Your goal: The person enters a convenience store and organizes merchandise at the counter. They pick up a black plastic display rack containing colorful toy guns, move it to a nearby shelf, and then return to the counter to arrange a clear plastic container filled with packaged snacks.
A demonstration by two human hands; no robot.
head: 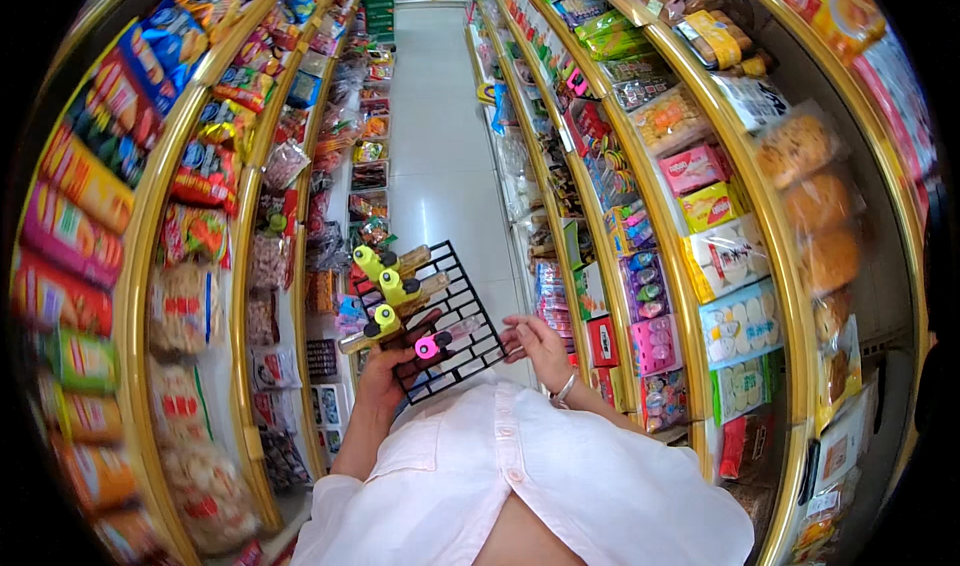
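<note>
My left hand (380,375) grips the left side of a black plastic grid panel (469,313) with a brick-like pattern, held in front of my shirt. Several yellow-green capped bottle-like items (390,285) with black knobs and clear or brownish tubes lie across or stick out from its left part. A single pink-capped one (427,347) with a clear tube sits lower, close to my left thumb. How they are fixed to the panel cannot be told. My right hand (536,345) is beside the panel's right edge, fingers slightly bent and apart; whether the fingertips touch it is unclear.
Tall shelves with gold-coloured edges (140,266) line the left, holding packaged snacks. On the right, shelves carry bagged bread (817,206), biscuit packs (691,168) and small colourful toys (649,285). A tiled aisle floor (439,138) runs ahead between them. Green boxes (379,15) stand at its far left.
</note>
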